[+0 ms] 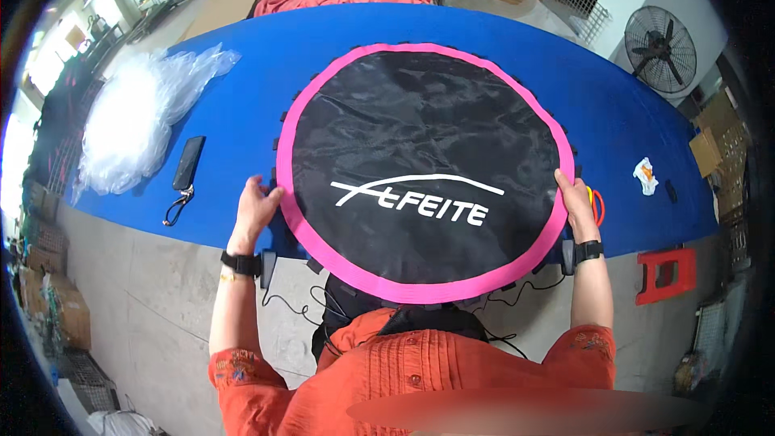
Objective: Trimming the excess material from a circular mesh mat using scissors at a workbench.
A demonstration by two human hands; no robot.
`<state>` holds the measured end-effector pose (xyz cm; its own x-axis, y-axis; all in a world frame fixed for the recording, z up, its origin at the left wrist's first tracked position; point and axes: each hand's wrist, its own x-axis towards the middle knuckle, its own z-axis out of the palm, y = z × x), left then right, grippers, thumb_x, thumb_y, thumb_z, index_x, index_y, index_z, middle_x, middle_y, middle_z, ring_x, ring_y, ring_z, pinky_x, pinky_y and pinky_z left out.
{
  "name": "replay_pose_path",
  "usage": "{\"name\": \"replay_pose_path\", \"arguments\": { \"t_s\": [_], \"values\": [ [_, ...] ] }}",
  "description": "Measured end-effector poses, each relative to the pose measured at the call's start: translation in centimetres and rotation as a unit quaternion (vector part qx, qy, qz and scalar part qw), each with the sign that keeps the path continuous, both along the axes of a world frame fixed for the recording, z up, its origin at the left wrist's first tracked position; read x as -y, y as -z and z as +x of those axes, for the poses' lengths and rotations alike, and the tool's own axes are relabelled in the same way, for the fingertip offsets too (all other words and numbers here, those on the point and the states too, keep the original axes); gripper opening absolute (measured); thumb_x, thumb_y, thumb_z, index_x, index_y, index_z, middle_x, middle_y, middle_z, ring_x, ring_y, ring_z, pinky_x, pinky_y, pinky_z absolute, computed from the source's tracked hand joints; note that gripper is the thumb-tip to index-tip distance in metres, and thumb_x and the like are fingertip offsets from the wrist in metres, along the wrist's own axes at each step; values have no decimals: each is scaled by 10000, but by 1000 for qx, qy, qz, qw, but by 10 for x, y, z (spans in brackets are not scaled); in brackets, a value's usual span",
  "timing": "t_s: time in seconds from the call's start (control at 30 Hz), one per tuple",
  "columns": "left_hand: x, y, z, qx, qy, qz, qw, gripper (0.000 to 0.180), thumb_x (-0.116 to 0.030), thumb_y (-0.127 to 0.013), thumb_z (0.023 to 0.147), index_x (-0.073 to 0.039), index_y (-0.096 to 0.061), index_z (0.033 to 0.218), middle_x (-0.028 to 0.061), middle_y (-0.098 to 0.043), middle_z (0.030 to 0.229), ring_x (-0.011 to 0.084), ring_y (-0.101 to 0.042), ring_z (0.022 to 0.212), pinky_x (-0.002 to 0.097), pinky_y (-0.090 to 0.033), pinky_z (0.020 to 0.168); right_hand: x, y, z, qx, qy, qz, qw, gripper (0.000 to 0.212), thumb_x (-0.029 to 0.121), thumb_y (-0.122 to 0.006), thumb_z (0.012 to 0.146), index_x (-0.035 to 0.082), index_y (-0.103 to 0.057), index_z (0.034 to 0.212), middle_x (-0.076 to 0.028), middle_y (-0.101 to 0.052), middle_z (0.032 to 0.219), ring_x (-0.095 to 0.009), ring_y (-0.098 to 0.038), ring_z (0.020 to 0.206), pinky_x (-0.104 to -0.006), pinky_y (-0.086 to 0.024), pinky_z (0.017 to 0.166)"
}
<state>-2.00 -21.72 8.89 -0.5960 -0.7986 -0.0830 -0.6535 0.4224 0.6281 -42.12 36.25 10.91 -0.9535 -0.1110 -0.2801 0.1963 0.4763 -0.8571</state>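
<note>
The round black mat [404, 129] extends past the blue table's [262, 97] near edge, apparently being positioned, the left hand [257, 208] loosely spread at its rim, the right hand's [576, 203] pinch impossible to tell, and shifting it calls for even support.

Bright daylight enters through windows [63, 52] beyond the blue table's [234, 113] left edge, glaring (almost white) off clear plastic [133, 117] there; fisheye distortion bows the far edge, and the view's rim blackens.
</note>
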Motion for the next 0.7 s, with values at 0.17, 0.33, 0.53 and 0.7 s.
{"name": "replay_pose_path", "arguments": {
  "t_s": [0.17, 0.33, 0.53, 0.7],
  "values": [
    [-1, -43, -47, 9, -37, 110, 993, 663, -345, -826, 922, 101, -616, 1365, 219, -777, 1057, 263, -774, 897, 356, -619, 746, -8, 1, 5, -88, -11, -22, 996, 458, 245, -715, 1052, -2, -615, 1425, -107, -711, 1324, -198, -656, 1197, -345, -502, 1039],
    [9, -40, -40, -68, 17, 321, 945, 379, -186, -731, 1016, 34, -653, 1314, 101, -764, 1055, 172, -727, 865, 318, -590, 761, -7, -4, 7, -142, -51, -55, 987, 449, 163, -665, 1075, 36, -588, 1499, -83, -695, 1372, -183, -637, 1239, -341, -477, 1086],
    [-8, -16, -18, -242, 14, 256, 936, 321, -56, -630, 1063, 5, -627, 1378, 52, -727, 1196, 130, -681, 1042, 285, -547, 921, 20, -59, 43, -291, -25, -24, 956, 399, 133, -612, 1101, 20, -599, 1483, -66, -673, 1408, -158, -590, 1297, -324, -435, 1130],
    [-24, -31, 12, -297, -25, 232, 926, 340, -106, -653, 1070, 11, -619, 1387, 42, -718, 1081, 111, -660, 951, 274, -540, 844, 10, -75, 59, -362, 15, -48, 931, 377, 139, -613, 1109, 12, -605, 1464, -80, -670, 1388, -169, -596, 1259, -332, -454, 1107]
  ]
}}
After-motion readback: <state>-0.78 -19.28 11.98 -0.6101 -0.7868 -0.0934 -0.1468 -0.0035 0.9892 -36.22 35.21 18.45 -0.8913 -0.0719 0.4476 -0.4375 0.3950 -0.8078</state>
